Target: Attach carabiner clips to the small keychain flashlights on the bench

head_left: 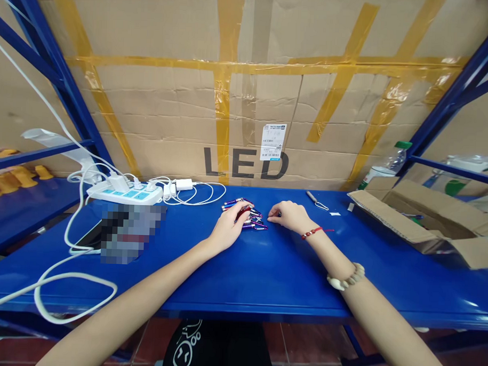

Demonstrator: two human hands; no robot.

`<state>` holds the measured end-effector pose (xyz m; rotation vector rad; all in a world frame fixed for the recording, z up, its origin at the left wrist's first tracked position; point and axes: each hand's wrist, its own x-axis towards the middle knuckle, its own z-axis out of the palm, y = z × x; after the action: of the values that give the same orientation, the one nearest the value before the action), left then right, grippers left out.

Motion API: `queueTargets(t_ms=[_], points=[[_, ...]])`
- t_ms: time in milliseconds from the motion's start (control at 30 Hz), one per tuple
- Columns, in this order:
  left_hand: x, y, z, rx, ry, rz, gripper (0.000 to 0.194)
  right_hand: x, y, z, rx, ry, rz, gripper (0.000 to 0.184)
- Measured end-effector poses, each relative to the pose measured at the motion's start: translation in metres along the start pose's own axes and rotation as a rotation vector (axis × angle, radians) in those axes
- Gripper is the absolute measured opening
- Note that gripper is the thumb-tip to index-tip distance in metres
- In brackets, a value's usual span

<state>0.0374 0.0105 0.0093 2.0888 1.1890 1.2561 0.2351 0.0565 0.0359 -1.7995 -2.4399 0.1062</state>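
A small heap of thin pen-like items (248, 218), blue, purple and red, lies in the middle of the blue table (241, 273). My left hand (227, 226) is closed around a red one at the heap's left side. My right hand (287, 215) rests on the table just right of the heap. Its fingers are curled and pinched at the heap's edge, and what they hold is too small to make out. Bracelets sit on my right wrist and forearm.
A white power strip (125, 192) with plugs and looping white cables stands at the back left, beside a dark flat device (90, 236). An open cardboard box (430, 221) sits at the right. A small metal tool (316, 200) lies behind my right hand. Taped cardboard forms the back wall.
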Motion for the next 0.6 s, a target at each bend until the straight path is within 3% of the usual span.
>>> queueTargets(t_ms=[600], points=[[0.0001, -0.0010, -0.0019, 0.018, 0.029, -0.008, 0.027, 0.0019, 0.0025, 0.0036, 0.057, -0.029, -0.005, 0.010]])
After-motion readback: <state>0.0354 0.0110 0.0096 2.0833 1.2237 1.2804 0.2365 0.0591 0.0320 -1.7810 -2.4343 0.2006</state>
